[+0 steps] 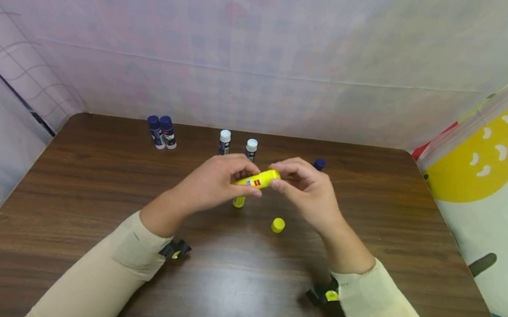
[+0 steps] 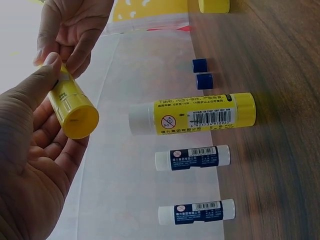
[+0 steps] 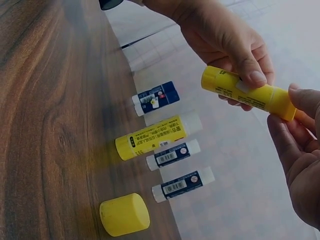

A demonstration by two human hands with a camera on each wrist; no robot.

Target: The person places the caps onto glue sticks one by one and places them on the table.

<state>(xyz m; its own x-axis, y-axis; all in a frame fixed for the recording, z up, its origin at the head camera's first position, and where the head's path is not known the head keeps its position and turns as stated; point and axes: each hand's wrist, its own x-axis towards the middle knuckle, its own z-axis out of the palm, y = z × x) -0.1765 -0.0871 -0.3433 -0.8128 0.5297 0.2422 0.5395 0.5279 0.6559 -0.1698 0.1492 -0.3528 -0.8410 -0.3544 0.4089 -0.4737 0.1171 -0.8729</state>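
Observation:
My left hand (image 1: 207, 182) grips the body of a yellow glue stick (image 1: 258, 180) and holds it tilted above the table. At its capped end, my right hand (image 1: 313, 193) pinches the yellow cap (image 3: 283, 106) between thumb and fingers. Below, a second yellow glue stick (image 2: 205, 115) stands upright and uncapped, its pale top showing; in the head view my left hand mostly hides it. A loose yellow cap (image 1: 278, 225) rests on the table in front of my right hand.
Two small uncapped glue sticks (image 1: 224, 142) stand behind my hands. Two more small ones with dark blue caps (image 1: 161, 132) stand together at the back left. Two loose blue caps (image 2: 204, 81) lie at the back right. A curtain (image 1: 262, 77) hangs behind the table (image 1: 91, 203).

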